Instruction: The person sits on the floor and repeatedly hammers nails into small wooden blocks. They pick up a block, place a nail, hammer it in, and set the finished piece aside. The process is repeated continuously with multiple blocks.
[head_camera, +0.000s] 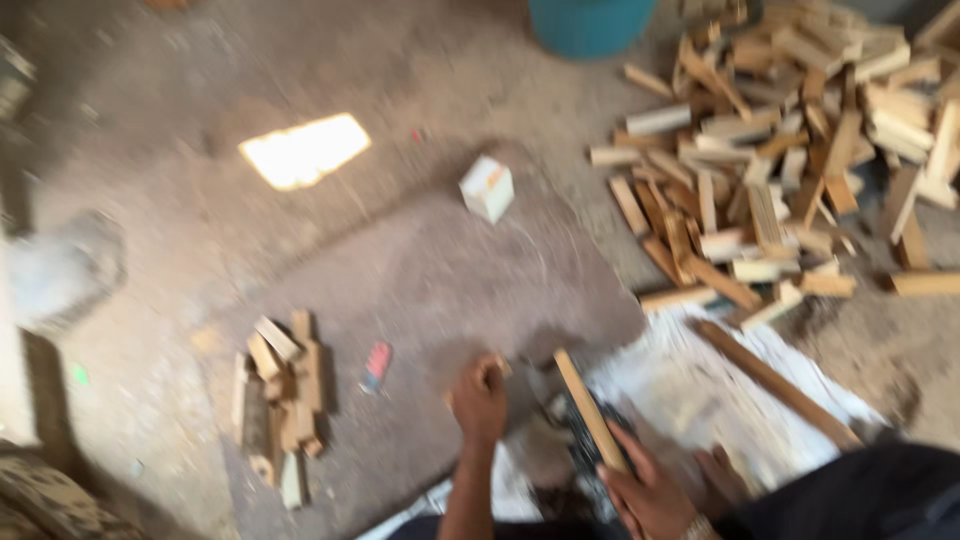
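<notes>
The picture is motion-blurred. My left hand (480, 398) is closed around a small piece of wood (500, 366) just above the dirt floor. My right hand (648, 490) grips a long flat wooden stick (588, 410) that slants up and to the left, held against a dark object under it that I cannot make out. A second long wooden slat (775, 382) lies diagonally on a white sheet (690, 395) to the right of my hands.
A big heap of short wood offcuts (780, 160) fills the upper right. A small stack of wood pieces (282, 390) lies at lower left. A white box (487, 187), a blue barrel (590, 25), a bright sun patch (303, 150) and a small red item (377, 365) are on the floor.
</notes>
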